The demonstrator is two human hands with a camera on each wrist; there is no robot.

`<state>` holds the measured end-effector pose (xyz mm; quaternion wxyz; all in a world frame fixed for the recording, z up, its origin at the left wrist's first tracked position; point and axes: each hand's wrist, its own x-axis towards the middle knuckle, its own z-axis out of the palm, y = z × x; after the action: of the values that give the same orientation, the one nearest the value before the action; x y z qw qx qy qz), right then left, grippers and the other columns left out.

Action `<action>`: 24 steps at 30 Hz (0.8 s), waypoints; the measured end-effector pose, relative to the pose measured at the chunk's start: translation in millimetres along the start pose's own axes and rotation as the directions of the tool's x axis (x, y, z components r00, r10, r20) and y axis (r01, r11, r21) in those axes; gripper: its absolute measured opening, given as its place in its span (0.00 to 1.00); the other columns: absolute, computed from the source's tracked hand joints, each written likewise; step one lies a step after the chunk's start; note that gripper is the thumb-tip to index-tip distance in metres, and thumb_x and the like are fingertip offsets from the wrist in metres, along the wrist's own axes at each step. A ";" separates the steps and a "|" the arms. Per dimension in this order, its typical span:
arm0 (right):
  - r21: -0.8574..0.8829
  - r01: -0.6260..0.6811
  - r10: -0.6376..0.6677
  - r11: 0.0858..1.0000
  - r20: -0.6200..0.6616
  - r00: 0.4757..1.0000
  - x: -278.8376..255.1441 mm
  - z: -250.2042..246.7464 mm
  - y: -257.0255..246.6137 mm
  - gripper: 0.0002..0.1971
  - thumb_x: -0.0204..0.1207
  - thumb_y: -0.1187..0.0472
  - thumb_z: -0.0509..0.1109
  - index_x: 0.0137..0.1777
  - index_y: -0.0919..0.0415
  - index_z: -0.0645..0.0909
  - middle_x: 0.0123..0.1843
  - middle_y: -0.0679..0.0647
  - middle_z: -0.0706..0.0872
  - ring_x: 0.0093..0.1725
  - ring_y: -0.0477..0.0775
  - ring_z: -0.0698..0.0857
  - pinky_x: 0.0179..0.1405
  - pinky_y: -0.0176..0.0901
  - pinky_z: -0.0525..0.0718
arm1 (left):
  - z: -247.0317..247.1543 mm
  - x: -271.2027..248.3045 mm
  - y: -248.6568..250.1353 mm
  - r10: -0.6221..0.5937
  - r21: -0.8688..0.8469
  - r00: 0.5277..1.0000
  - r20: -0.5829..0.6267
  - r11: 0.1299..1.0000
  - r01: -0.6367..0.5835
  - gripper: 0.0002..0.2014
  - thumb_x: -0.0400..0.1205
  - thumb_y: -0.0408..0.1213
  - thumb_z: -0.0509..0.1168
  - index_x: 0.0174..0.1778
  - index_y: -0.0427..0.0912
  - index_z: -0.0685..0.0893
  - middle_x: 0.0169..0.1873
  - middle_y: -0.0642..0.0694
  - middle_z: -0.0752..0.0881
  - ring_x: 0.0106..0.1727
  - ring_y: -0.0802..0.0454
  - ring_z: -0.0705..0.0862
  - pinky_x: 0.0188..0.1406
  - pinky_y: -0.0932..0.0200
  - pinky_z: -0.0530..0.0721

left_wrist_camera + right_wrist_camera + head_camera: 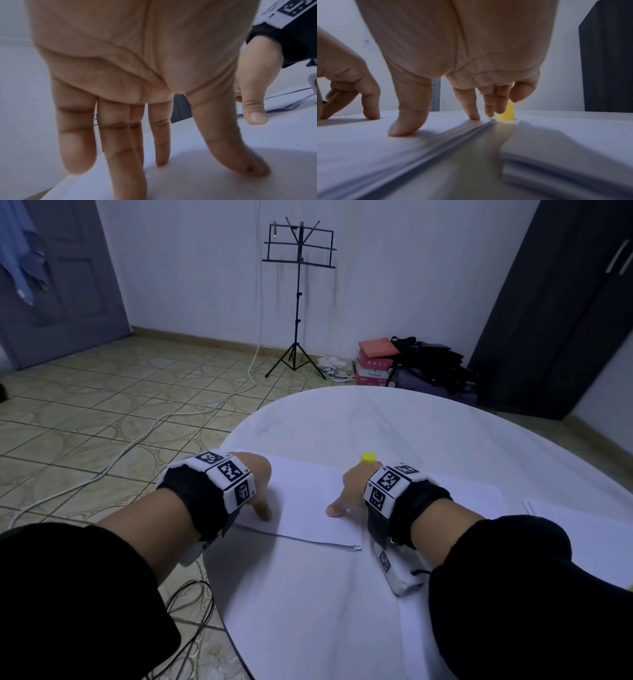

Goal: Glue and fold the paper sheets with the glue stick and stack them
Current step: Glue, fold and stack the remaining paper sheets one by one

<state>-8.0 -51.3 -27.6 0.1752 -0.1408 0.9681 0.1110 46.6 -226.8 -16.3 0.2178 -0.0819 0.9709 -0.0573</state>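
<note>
1. The folded paper stack (308, 501) lies at lower centre of the head view on the white table (411, 433).
2. The left hand (251, 474) and right hand (354, 486) both rest spread fingertips on it, gripping nothing.
3. The sheets look thin, light and floppy, likely to slide; best lifted at a free corner.
4. A yellow glue stick (368, 457) stands just beyond the right hand; another paper pile (565, 142) lies near, lower right in the right wrist view.

No text is legible — wrist bands (230, 477) carry only coded squares.
</note>
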 end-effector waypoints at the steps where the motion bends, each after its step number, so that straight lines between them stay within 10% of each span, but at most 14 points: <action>1: 0.002 0.000 0.000 1.000 0.002 1.000 0.3 0.5 0.4 0.25 0.65 0.30 0.68 0.36 0.53 0.71 0.41 0.53 0.70 0.52 0.58 0.68 0.60 0.52 0.76 | 0.0 -0.2 0.2 -0.002 0.001 1.000 -0.002 1.000 0.002 0.34 0.68 0.60 0.75 0.64 0.43 0.82 0.54 0.47 0.87 0.56 0.45 0.84 0.51 0.55 0.81; 15: 0.023 0.008 -0.007 1.000 -0.068 0.998 7.0 6.8 0.6 0.35 0.61 0.29 0.69 0.62 0.52 0.77 0.54 0.54 0.70 0.66 0.60 0.66 0.67 0.57 0.73 | 1.1 2.0 -0.4 -0.012 0.003 1.000 -0.001 1.000 0.012 0.34 0.68 0.60 0.75 0.65 0.43 0.81 0.56 0.46 0.86 0.58 0.44 0.83 0.57 0.51 0.82; 24: 0.589 -0.090 0.114 0.803 -0.004 0.993 -2.8 2.6 -3.2 0.34 0.62 0.52 0.82 0.66 0.60 0.75 0.69 0.58 0.75 0.65 0.62 0.79 0.65 0.54 0.80 | 0.0 -0.3 0.8 -0.007 0.012 1.000 0.003 1.000 0.007 0.34 0.69 0.61 0.74 0.66 0.42 0.81 0.56 0.46 0.86 0.58 0.43 0.84 0.59 0.49 0.82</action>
<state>-3.6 -52.9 -29.5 0.1848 -0.0296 0.9644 -0.1870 46.7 -225.9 -16.3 0.2193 -0.0840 0.9700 -0.0637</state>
